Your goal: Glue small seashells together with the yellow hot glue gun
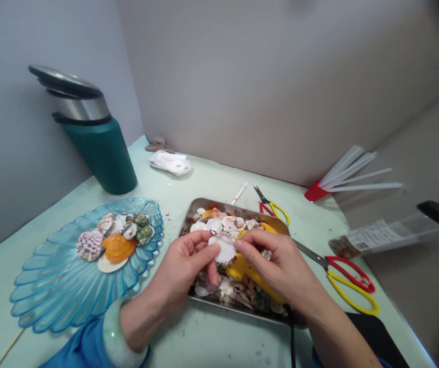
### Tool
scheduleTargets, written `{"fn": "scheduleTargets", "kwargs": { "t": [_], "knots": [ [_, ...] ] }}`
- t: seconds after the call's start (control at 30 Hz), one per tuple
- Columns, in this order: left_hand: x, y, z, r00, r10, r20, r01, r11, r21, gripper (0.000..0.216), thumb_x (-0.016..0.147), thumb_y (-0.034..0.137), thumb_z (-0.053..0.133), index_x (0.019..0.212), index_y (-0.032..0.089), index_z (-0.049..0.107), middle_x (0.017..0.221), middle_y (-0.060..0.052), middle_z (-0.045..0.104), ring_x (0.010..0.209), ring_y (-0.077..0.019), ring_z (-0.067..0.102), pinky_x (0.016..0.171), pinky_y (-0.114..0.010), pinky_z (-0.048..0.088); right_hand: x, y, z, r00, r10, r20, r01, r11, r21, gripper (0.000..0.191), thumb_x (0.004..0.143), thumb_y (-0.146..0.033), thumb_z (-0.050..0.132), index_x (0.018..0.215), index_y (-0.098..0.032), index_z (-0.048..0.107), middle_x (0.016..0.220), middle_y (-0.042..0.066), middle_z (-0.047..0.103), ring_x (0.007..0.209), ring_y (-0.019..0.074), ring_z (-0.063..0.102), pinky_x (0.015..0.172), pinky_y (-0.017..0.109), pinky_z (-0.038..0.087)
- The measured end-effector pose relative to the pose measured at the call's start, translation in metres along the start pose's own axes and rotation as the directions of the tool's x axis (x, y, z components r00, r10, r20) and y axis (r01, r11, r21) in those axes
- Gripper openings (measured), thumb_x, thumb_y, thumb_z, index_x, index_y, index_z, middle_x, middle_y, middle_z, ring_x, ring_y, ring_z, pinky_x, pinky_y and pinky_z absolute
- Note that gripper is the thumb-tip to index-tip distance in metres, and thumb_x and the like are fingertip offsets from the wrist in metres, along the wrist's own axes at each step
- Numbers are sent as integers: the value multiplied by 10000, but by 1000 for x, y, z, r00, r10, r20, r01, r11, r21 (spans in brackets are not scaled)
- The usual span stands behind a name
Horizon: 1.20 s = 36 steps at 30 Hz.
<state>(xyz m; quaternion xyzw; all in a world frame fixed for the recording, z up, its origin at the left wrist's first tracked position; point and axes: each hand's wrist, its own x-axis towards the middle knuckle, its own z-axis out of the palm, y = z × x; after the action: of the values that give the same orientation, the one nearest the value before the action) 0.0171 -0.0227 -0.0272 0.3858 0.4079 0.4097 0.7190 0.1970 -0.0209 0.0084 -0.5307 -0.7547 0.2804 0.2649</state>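
The white, fan-shaped seashell (224,250) is held above the middle of the rectangular metal tray (190,212), its left edge pinched between the left hand's (190,258) thumb and fingers, the right hand's (275,263) fingertips together at its right edge. A light grip on the rim seems best (thin shell could chip), kept clear of the yellow plastic tool (256,280) lying in the tray. Left of the tray sits a blue, scalloped, see-through dish (62,296); to its right, red-and-yellow-handled metal scissors (324,263).

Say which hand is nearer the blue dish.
Left. The left hand, pinching the white shell, is to the right of the blue dish; the right hand is farther right, beyond the shell.
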Motion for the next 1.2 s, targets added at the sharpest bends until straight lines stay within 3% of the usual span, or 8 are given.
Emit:
{"fn": "scheduleTargets", "kwargs": {
  "t": [0.23, 0.77, 1.0, 1.2],
  "knots": [
    [1, -1, 0, 999, 40, -16, -39, 999, 31, 247, 773, 377, 691, 808, 159, 581, 388, 92, 465, 318, -46, 351, 398, -175, 330, -1, -5, 6, 999, -29, -13, 30, 999, 24, 292, 938, -286, 501, 671, -188, 563, 630, -27, 550, 604, 123, 489, 568, 245, 352],
    [-2, 1, 0, 999, 25, -23, -24, 999, 42, 232, 783, 370, 671, 763, 161, 574, 366, 85, 453, 347, -64, 374, 427, -192, 387, -2, -8, 12, 999, -34, -40, 33, 999, -23, 309, 920, -268, 511, 625, -183, 541, 593, -32, 533, 569, 114, 475, 544, 237, 340],
    [-1, 1, 0, 999, 39, -24, -38, 998, 52, 224, 787, 354, 669, 744, 159, 570, 373, 86, 449, 343, -54, 367, 413, -176, 350, -2, -8, 14, 1000, -6, -23, 6, 1000, -5, 341, 920, -275, 507, 590, -187, 492, 562, -43, 478, 551, 109, 448, 527, 236, 327],
    [-1, -1, -1, 998, 40, -40, -39, 999, 23, 201, 810, 347, 652, 815, 162, 574, 376, 93, 452, 351, -56, 385, 424, -174, 347, -2, -5, 15, 999, 11, -30, -9, 998, 70, 260, 931, -311, 512, 703, -192, 550, 615, -41, 522, 576, 110, 467, 540, 223, 349]
  ]
}}
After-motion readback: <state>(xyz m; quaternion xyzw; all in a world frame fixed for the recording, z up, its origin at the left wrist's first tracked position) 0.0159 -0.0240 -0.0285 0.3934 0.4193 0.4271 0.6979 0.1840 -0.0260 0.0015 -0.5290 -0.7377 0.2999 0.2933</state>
